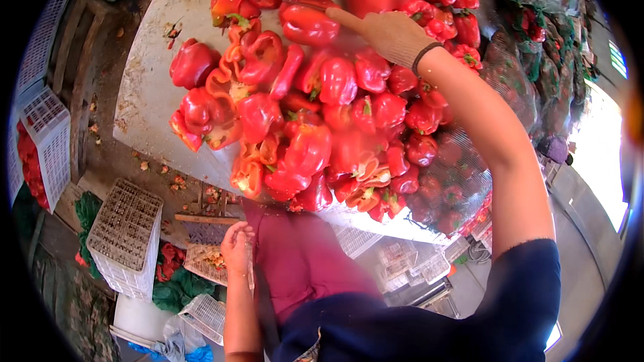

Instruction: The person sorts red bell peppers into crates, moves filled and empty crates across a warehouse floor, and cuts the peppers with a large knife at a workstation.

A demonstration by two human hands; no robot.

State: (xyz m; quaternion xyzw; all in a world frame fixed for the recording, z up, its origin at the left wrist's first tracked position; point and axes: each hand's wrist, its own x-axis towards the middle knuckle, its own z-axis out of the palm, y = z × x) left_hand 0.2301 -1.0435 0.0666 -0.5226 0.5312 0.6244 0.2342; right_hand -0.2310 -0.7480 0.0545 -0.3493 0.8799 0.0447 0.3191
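Note:
My right hand (396,39) reaches across the far side of a heap of red bell peppers (339,80), in what looks like a brown knit glove with a dark cuff. A thin dark blade-like tool (310,5) runs from its fingertips along the top of one whole pepper (310,25). Low beside my left thigh is my left hand (236,247), its fingers curled in, and whatever may be inside them is hidden. Several peppers at the heap's near and left edges are cut open, such as the hollow one (263,57), showing pale insides.
A whitish tabletop (151,87) carries the heap. Mesh sacks of peppers (506,84) lie along the right. A shallow crate (201,255) with scraps sits below my left hand. Left of it stands a white plastic crate (127,228); another (50,134) holds red pieces.

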